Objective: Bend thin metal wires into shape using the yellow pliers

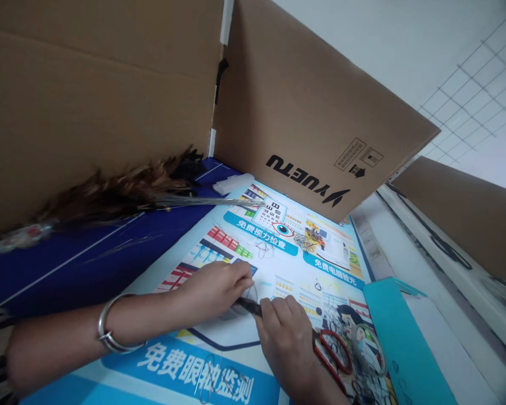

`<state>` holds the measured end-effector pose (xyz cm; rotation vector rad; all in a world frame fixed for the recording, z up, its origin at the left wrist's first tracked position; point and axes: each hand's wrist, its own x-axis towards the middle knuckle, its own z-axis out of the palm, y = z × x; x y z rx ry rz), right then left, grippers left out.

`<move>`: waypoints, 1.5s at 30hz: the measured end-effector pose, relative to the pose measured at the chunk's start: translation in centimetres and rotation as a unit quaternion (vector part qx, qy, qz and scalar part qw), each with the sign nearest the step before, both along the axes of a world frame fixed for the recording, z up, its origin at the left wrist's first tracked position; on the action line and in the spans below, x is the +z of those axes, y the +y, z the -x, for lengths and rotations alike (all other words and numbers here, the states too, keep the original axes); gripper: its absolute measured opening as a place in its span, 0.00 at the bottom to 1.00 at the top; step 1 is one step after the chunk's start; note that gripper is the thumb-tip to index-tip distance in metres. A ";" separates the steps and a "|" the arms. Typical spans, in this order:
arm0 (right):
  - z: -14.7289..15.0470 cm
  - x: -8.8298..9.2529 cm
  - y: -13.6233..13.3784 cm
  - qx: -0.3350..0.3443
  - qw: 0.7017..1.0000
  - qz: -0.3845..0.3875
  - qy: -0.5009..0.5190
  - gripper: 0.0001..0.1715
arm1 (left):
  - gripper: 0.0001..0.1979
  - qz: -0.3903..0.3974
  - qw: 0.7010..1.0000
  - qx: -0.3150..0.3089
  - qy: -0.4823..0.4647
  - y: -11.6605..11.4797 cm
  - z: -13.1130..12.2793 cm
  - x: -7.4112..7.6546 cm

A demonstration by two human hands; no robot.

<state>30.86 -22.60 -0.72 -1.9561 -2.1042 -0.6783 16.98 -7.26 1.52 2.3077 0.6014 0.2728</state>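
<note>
So from my end, watching through the head cam, the dark tool (248,306) sat low in the middle of the view, just above the printed poster sheet (152,301), poking out left of the right hand (284,340). That hand's fingers were wrapped tight around it. The left hand (219,287) was right beside the tip, fingers curled in, and I honestly couldn't tell if they were pinching the thin wire (256,291) there, too faint. There were red handles (343,343) just right of the right hand, no clue whether they belonged to the same tool. Around those I had a heap of small metal bits (366,388) and a pale ring (380,344), with a teal box (405,332) further right. Near edge: some loose wire loops (211,377). Further out, a small wire clump (306,242), then a bundle of thin rods (211,201) and brown feathers (122,185) far left on a dark blue surface (67,275). Behind it all stood a cardboard panel (253,101) with upside-down YUETU lettering.
</note>
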 end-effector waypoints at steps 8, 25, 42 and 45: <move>0.1 0.0 -0.4 -0.035 0.982 0.073 0.171 0.04 | 0.10 -0.254 0.963 -0.084 0.031 -1.0 0.5 -2.3; -1.0 0.8 0.5 -0.035 0.905 0.236 0.353 0.09 | 0.11 -0.304 0.934 -0.165 -0.090 -1.6 1.2 -2.9; -0.9 -2.0 0.2 -0.020 0.916 0.041 0.398 0.08 | 0.15 0.415 0.901 0.050 -0.119 0.9 2.0 -1.3; -0.8 -1.9 0.3 -0.031 0.919 0.063 0.388 0.07 | 0.17 0.444 0.885 0.073 -0.124 0.1 2.3 -1.2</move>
